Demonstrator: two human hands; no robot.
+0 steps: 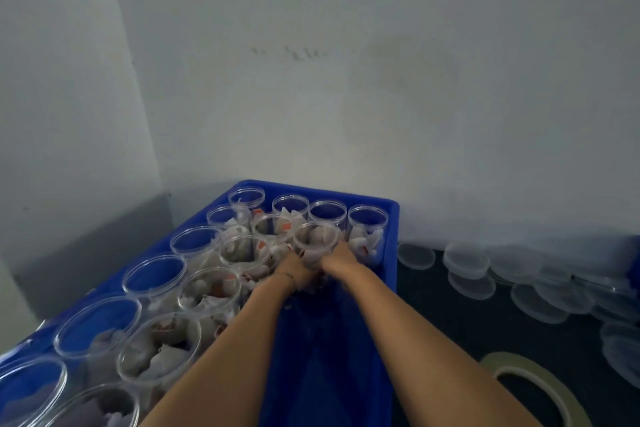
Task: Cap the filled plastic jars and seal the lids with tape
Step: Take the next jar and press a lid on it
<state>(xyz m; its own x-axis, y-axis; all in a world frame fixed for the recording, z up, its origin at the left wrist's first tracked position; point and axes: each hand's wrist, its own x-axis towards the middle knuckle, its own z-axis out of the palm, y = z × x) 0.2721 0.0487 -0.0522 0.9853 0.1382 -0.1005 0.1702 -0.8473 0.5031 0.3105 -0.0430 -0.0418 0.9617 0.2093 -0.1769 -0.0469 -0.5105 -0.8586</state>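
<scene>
While both bare forearms reach forward into the blue crate, the left hand and the right hand close in from either side on one clear plastic jar, which stands uncapped in the crate's right-hand part, just in front of the far row. The left hand's fingers curl against the jar's near-left wall and the right hand's fingers wrap its right wall, so both grasp it (the fingertips themselves are blurred). A thin bracelet circles the left wrist. More open jars, filled with white packets bearing orange marks, stand in rows along the crate's left and far sides; the near-right part of the crate floor is bare blue. Right of the crate, on a dark surface, clear lids lie in loose overlapping stacks along the wall, well apart from the hands. A roll of pale tape lies flat near the bottom right corner. Behind everything rise plain white walls meeting in a corner, with dark scribbles at the top.
</scene>
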